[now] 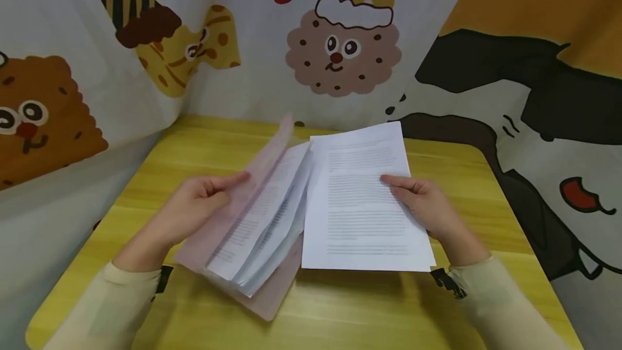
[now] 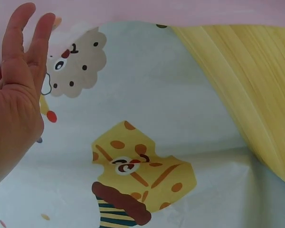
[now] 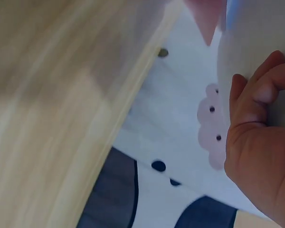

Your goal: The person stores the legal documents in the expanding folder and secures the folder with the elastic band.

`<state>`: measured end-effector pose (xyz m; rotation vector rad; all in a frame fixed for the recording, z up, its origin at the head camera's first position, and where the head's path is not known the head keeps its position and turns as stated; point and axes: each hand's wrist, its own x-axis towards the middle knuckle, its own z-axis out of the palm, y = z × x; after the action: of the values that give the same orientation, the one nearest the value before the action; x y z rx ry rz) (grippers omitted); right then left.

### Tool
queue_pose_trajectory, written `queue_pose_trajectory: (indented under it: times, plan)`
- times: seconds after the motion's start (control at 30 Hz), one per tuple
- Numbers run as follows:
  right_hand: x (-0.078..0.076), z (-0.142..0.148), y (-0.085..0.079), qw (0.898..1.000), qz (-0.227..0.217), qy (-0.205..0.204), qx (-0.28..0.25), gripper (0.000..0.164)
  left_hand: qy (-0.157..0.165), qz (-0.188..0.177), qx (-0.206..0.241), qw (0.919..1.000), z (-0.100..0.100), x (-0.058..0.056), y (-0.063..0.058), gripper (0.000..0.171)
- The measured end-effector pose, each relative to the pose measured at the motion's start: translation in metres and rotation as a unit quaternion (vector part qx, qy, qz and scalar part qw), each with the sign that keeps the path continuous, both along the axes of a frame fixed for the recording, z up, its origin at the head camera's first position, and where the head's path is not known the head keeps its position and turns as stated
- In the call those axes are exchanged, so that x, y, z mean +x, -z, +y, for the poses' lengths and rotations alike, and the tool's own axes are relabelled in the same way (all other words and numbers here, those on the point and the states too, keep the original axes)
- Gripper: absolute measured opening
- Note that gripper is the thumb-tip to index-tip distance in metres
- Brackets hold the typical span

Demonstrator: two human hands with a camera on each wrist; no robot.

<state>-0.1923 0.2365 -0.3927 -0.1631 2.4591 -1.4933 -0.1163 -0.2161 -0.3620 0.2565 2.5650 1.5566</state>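
In the head view my left hand (image 1: 194, 204) grips the left cover of a pink folder (image 1: 279, 293), thumb on its inner face. In the left wrist view several fingers of this hand (image 2: 19, 80) stretch along the outer side of the pink cover (image 2: 190, 12). The folder stands partly open, tilted, with printed pages (image 1: 255, 215) in clear sleeves fanned inside. My right hand (image 1: 427, 207) pinches a small stack of printed paper (image 1: 364, 199) by its right edge, thumb on top and fingers behind, raised above the table beside the folder.
A yellow wood-grain table (image 1: 359, 312) with rounded corners lies beneath. Behind it and along its sides hangs a white cloth (image 1: 252, 96) with cartoon biscuits and cheese printed on it. Both forearms, in pale sleeves (image 1: 112, 301), reach in from the front.
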Motion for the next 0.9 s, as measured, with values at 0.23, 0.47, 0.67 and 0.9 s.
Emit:
queue_pose_trajectory:
  times: [0.23,0.47,0.67,0.9]
  plan:
    - [0.005,-0.006,-0.002,0.999,0.029,0.035,0.016,0.041,-0.016,-0.004,-0.024,0.9996,0.006,-0.004,-0.005,0.051]
    - [0.008,0.010,-0.014,0.994,0.066,0.076,0.047,0.041,-0.020,-0.008,-0.011,0.9997,0.005,-0.003,-0.006,0.052]
    - [0.006,0.001,-0.005,0.997,0.046,0.019,0.053,0.039,-0.015,-0.016,-0.009,0.9997,0.006,-0.002,-0.004,0.051]
    - [0.010,-0.015,0.006,0.998,0.024,-0.012,0.056,0.035,-0.015,-0.016,-0.011,0.9997,0.011,-0.004,-0.003,0.051]
